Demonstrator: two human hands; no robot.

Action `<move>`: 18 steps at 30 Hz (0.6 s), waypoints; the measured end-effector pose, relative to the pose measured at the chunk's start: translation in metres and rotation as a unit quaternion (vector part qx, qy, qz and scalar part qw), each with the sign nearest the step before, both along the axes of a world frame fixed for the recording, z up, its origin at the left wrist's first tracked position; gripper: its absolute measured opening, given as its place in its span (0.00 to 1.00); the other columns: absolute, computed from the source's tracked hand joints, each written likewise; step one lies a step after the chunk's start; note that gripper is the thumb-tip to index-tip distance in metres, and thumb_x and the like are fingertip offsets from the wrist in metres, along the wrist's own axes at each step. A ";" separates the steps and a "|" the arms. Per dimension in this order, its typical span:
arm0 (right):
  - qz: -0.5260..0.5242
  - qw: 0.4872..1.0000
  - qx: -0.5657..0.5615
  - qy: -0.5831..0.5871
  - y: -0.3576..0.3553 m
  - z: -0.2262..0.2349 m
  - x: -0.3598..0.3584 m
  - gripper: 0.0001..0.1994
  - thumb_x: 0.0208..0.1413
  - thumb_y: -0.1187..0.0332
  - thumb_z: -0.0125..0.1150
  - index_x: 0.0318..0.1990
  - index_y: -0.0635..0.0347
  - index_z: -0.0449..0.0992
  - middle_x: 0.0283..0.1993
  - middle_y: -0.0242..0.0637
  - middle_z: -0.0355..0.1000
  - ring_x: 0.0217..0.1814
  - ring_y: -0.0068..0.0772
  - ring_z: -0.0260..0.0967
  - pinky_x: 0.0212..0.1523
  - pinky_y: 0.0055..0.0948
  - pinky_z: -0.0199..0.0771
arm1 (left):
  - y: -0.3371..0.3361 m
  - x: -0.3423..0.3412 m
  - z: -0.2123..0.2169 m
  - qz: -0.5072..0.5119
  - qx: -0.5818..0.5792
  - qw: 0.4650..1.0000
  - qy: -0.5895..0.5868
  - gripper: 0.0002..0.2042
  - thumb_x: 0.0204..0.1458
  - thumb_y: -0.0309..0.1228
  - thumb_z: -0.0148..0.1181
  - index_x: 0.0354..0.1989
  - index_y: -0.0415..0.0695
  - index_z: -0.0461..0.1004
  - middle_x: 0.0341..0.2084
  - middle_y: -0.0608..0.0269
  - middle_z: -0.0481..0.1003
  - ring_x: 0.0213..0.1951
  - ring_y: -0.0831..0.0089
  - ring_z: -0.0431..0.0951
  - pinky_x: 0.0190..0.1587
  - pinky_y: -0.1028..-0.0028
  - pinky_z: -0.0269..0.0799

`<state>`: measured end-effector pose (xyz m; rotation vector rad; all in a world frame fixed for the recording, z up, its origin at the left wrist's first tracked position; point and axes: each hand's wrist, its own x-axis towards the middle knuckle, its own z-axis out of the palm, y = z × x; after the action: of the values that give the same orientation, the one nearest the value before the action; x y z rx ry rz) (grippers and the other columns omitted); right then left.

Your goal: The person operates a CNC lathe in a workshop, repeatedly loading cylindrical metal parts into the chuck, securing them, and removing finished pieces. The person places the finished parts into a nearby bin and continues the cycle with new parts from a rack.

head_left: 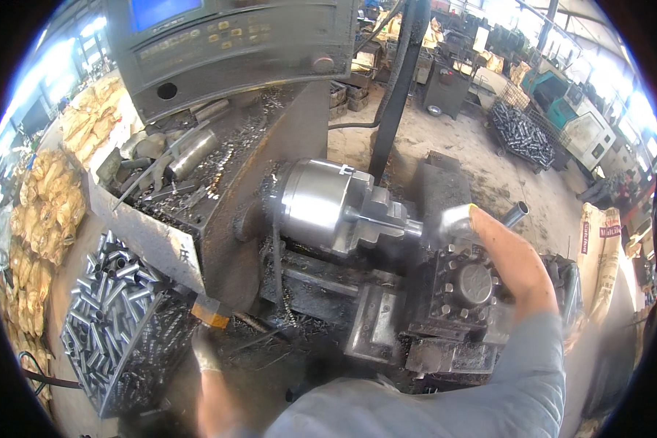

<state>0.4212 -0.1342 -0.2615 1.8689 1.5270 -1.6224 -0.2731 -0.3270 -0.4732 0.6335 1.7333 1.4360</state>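
Note:
In a light glove, my right hand (456, 223) is at the outer end of a short metal workpiece (414, 228) that sticks out of the jaws of a lathe chuck (321, 201). The glove is blurred, so its fingers do not show clearly. Below that arm sits a dark tool post (473, 283) with several bolts. My left hand (206, 352), gloved too, is low on the left, just under an orange block (210, 314) at the corner of the machine. Its fingers are smeared, and I cannot tell whether it touches the block.
A mesh bin (109, 321) of cut metal tubes stands at lower left. Metal chips and cylinders lie on the machine's tray (146, 230) under a control panel (233, 51). A tube end (516, 213) juts out behind my right forearm. Another bin of parts (522, 135) stands far right.

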 end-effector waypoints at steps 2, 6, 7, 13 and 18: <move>0.195 0.969 0.049 -0.143 0.008 -0.013 0.007 0.17 0.54 0.64 0.71 0.48 0.64 0.85 0.44 0.39 0.82 0.43 0.33 0.77 0.41 0.45 0.78 | -0.005 0.006 0.002 0.014 0.053 0.992 -0.113 0.09 0.68 0.43 0.60 0.38 0.53 0.78 0.25 0.73 0.72 0.25 0.79 0.71 0.28 0.74 0.67; -0.028 0.873 0.415 -0.254 0.016 -0.001 0.006 0.17 0.45 0.59 0.66 0.34 0.66 0.86 0.35 0.55 0.83 0.35 0.53 0.83 0.39 0.49 0.80 | -0.031 0.042 0.058 0.062 -0.010 0.960 0.273 0.17 0.71 0.44 0.57 0.53 0.42 0.79 0.36 0.56 0.81 0.39 0.66 0.82 0.47 0.61 0.79; -0.017 0.816 0.458 -0.353 0.011 0.014 0.004 0.16 0.47 0.59 0.65 0.34 0.63 0.88 0.40 0.60 0.82 0.41 0.60 0.83 0.44 0.49 0.83 | -0.028 0.056 0.081 0.091 0.071 0.944 0.310 0.18 0.68 0.37 0.59 0.57 0.35 0.76 0.43 0.46 0.83 0.48 0.54 0.83 0.57 0.54 0.77; -0.067 0.678 0.725 -0.100 -0.124 0.116 -0.043 0.16 0.59 0.74 0.59 0.54 0.63 0.83 0.41 0.55 0.83 0.38 0.51 0.84 0.42 0.41 0.83 | 0.067 0.158 0.252 -0.137 0.384 0.729 0.550 0.21 0.51 0.18 0.61 0.57 0.31 0.77 0.45 0.38 0.80 0.46 0.39 0.81 0.54 0.51 0.78; 0.102 0.735 0.667 0.063 -0.242 0.123 -0.127 0.20 0.49 0.76 0.70 0.52 0.66 0.84 0.50 0.53 0.84 0.50 0.50 0.86 0.52 0.41 0.88 | 0.250 0.258 0.357 -0.153 0.316 0.727 0.590 0.37 0.61 0.25 0.61 0.79 0.41 0.54 0.43 0.41 0.82 0.37 0.44 0.86 0.41 0.50 0.84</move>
<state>0.2940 -0.3760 -0.1381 1.8317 3.2940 -0.3498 -0.0156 -0.0773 -0.1158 2.5143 1.7266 1.4207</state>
